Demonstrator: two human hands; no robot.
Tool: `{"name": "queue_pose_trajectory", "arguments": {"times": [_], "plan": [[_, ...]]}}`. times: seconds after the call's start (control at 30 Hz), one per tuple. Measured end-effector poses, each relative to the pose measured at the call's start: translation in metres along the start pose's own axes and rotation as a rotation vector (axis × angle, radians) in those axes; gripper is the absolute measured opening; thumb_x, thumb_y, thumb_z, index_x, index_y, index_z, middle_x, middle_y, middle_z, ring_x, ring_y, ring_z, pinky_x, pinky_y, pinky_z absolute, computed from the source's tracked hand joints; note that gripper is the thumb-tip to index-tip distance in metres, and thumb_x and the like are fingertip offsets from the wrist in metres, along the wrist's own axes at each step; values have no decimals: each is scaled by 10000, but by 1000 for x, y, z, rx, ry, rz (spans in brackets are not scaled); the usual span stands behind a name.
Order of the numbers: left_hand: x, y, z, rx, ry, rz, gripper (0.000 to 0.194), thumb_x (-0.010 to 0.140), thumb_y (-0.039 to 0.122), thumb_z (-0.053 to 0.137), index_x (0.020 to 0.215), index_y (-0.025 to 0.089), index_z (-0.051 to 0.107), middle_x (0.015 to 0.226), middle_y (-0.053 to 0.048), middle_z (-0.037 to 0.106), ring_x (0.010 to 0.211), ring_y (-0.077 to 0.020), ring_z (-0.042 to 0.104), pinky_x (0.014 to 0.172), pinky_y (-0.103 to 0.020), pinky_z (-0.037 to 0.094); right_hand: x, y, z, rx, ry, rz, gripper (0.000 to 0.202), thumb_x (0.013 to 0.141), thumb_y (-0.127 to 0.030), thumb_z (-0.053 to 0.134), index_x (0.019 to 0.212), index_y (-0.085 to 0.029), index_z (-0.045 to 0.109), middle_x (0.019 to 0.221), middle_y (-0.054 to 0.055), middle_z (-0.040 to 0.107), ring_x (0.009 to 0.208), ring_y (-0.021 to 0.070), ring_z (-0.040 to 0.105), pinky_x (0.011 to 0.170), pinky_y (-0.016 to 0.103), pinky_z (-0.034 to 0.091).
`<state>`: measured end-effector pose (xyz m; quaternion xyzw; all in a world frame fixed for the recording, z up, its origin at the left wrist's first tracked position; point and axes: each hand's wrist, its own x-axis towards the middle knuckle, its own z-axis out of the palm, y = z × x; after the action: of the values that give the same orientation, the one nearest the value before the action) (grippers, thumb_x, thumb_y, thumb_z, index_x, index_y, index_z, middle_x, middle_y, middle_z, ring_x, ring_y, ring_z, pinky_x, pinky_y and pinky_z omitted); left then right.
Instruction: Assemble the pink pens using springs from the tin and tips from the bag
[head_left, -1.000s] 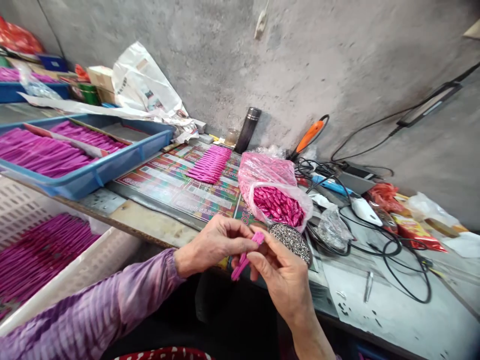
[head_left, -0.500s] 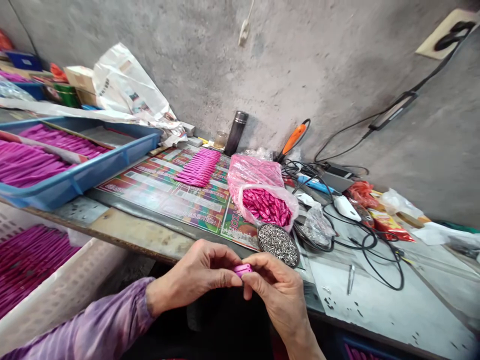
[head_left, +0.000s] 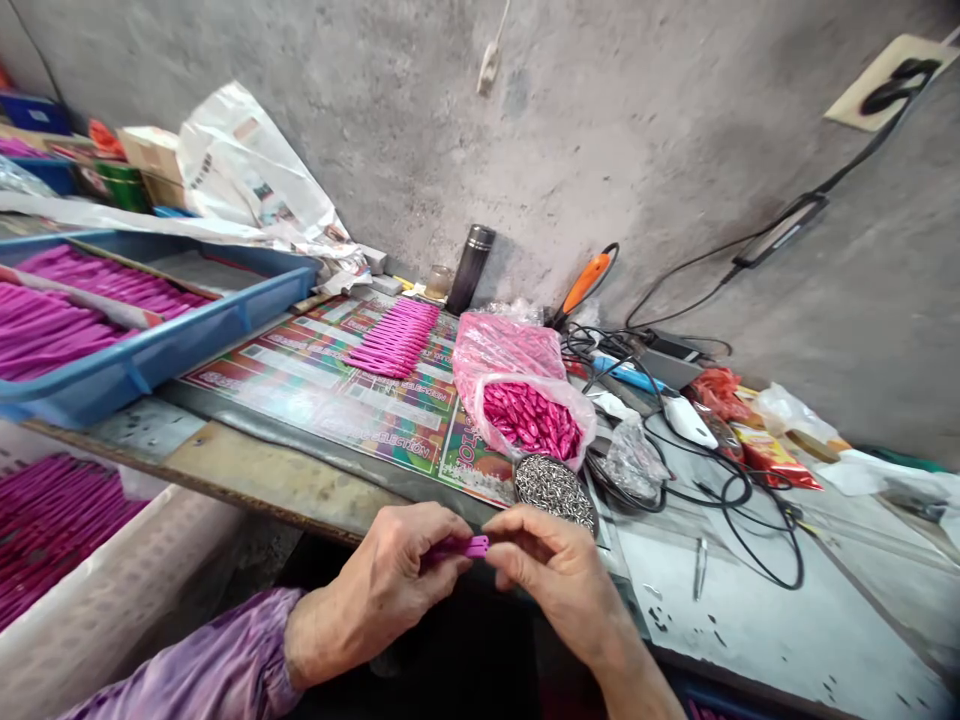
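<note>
My left hand (head_left: 401, 562) pinches a slim pink plastic piece (head_left: 474, 546) between thumb and fingers, over the table's front edge. Two small dark spots show at the piece's free end, which points right. Right at that end, the fingers and thumb of my right hand (head_left: 551, 565) are curled together; whether something small sits between them I cannot make out. Just beyond my right hand is a round dish of small silvery metal pins (head_left: 553, 488). Behind it lies an open pink plastic bag (head_left: 510, 345) full of small glossy magenta pieces (head_left: 531, 418).
A row of slim pink pieces (head_left: 395, 338) lies on a printed sheet (head_left: 322, 400). At left are a blue tray (head_left: 225, 325) and a white crate (head_left: 157, 560), both holding pink pieces. Black cables (head_left: 739, 490), a dark flask (head_left: 471, 268) and an orange-handled tool (head_left: 586, 282) are behind.
My right fingers have drawn slightly away from the pink piece, which both hands gripped before. It now stays in my left hand, its end exposed. The view has shifted slightly.
</note>
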<state>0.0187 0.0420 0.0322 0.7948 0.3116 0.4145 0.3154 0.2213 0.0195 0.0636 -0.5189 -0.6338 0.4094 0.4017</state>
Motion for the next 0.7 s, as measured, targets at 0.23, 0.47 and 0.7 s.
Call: {"name": "queue_pose_trajectory", "arguments": {"times": [0.23, 0.47, 0.7], "plan": [[-8, -8, -1, 1, 20, 31, 79, 940, 129, 619, 937, 177, 681, 819, 16, 706, 727, -97, 645, 667, -188, 430, 67, -4, -62, -1059, 152, -85, 140, 931, -208, 601, 932, -177, 737, 949, 61, 738, 874, 220, 688, 804, 329, 499], [-12, -14, -8, 25, 32, -9, 82, 958, 142, 613, 965, 198, 672, 839, 29, 703, 735, -89, 641, 671, -188, 430, 115, 16, -67, -1298, 44, -24, 158, 942, -130, 593, 964, -167, 745, 1008, 94, 733, 967, 241, 685, 820, 311, 455], [-9, -15, -14, 36, 49, 12, 101, 936, 116, 616, 934, 172, 699, 773, 19, 698, 674, -98, 637, 615, -189, 435, 125, 31, -58, -1418, 38, 51, 180, 938, -102, 564, 981, -159, 729, 987, 115, 744, 968, 254, 704, 782, 308, 438]]}}
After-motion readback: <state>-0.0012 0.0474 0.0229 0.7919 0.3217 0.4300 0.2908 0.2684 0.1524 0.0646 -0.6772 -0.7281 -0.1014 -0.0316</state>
